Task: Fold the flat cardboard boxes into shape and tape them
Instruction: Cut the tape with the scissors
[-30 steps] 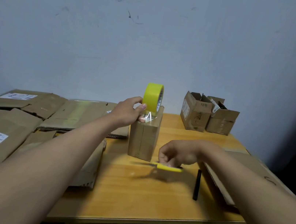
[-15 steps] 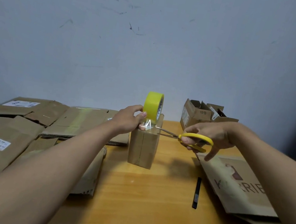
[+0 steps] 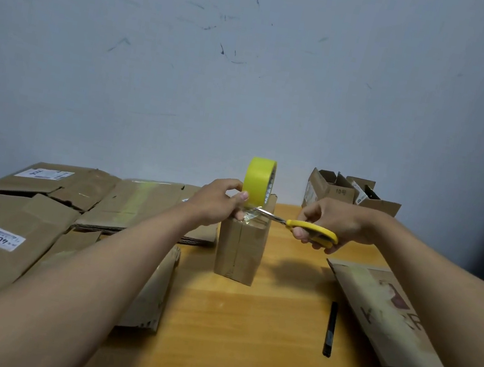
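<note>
Box (image 3: pixel 242 246), folded cardboard, stands upright on the tabletop (image 3: pixel 243 334) at frame centre. One view only, head camera.

Left hand (image 3: pixel 216 201), grip clenched around the yellow tape roll (image 3: pixel 258 182), which it holds on edge at the box's top. A short length of clear tape (image 3: pixel 250 216) runs from roll to box top.

Right hand (image 3: pixel 332 220), grip clenched in the yellow handles of the scissors (image 3: pixel 300 228); blades reach left, meeting the tape just beside the left thumb.

Flat boxes (image 3: pixel 6 239) lie stacked at left of frame; another flat piece (image 3: pixel 387 318) lies lower right. Two formed boxes (image 3: pixel 349 193) sit at the back right. Black pen (image 3: pixel 330 328) lies right of centre.

Judgement: box looks light, stiff at its edges but tall and narrow, so tips easily. Best held by opposite side walls or pressed down from the top. Tape is thin and sticky, likely to curl back on itself once cut; keep it taut.
</note>
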